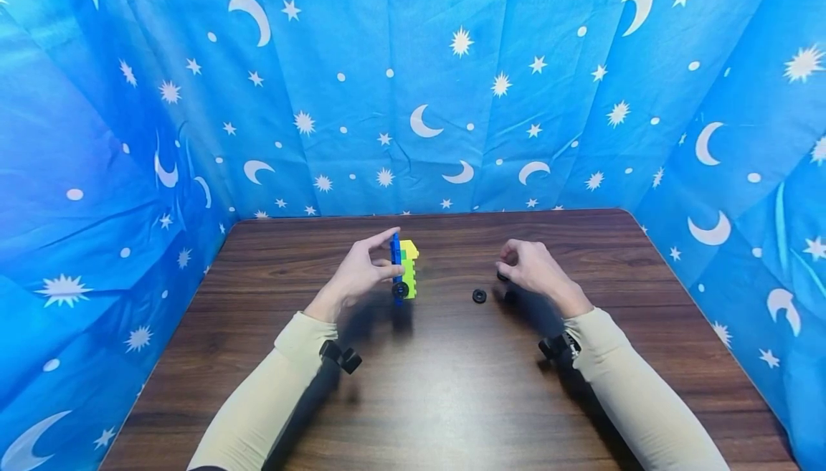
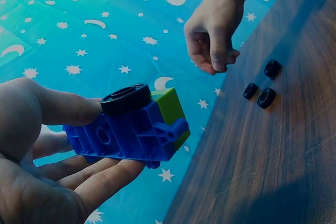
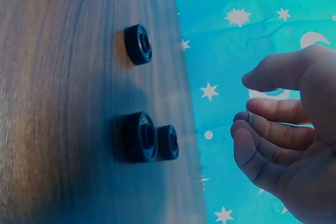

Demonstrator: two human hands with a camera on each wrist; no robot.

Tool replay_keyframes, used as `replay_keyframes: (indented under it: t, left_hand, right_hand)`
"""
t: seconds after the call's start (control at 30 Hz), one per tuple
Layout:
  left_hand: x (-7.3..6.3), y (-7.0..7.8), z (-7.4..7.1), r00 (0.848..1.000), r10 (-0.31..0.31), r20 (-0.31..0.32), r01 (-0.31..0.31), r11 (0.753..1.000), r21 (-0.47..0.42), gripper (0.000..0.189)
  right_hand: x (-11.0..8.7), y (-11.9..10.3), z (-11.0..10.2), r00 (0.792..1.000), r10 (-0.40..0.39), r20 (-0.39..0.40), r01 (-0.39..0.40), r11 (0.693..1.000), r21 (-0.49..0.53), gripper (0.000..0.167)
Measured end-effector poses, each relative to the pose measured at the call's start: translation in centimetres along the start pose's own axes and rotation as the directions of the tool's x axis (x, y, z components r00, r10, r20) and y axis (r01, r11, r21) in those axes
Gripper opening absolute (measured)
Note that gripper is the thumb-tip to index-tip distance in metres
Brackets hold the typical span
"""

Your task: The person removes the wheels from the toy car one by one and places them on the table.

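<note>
My left hand [image 1: 358, 268] holds a toy block car between thumb and fingers, lifted above the table. The car has a blue chassis [image 2: 131, 135], green blocks [image 1: 409, 281] and a yellow block [image 1: 409, 248]. One black wheel [image 2: 126, 99] is fitted on the chassis side facing the left wrist camera. Over the table, my right hand [image 1: 538, 268] has loosely bent fingers with nothing between them. Below it three loose black wheels lie on the wood: one wheel [image 3: 138, 44] apart, a wheel [image 3: 139, 137] and another wheel [image 3: 168, 142] close together.
The brown wooden table [image 1: 445, 392] spreads under both arms. A blue curtain [image 1: 426, 84] with white moons and stars hangs behind it and along both sides. Each wrist carries a small black camera, the left camera [image 1: 342, 356] near the cuff.
</note>
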State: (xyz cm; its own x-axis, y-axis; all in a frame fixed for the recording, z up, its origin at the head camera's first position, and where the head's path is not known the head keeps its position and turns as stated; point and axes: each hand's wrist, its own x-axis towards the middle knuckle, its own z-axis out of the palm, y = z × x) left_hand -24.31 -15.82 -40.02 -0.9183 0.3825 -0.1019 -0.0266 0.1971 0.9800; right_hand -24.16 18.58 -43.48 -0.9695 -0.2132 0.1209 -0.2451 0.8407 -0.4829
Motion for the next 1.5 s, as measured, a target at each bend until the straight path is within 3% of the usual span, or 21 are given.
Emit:
replay_keyframes:
  t: [0.77, 1.03, 1.5]
  left_hand:
    - [-0.1, 0.1, 0.1, 1.000, -0.002, -0.006, 0.002, 0.999, -0.038, 0.078]
    - [-0.1, 0.1, 0.0, 1.000, 0.002, -0.012, -0.002, 0.999, -0.045, 0.077]
    - [0.0, 0.0, 0.2, 1.000, -0.008, -0.013, 0.007, 0.997, -0.075, 0.077]
  right_hand:
    - [-0.6, -3.3, -1.1, 0.986, -0.137, -0.092, 0.141, 0.989, 0.036, 0.021]
    - [-0.7, -4.0, -0.6, 0.963, -0.229, -0.140, 0.234, 0.972, 0.019, 0.017]
    - [-1.2, -5.5, -0.3, 0.934, -0.312, -0.174, 0.322, 0.946, 0.032, 0.017]
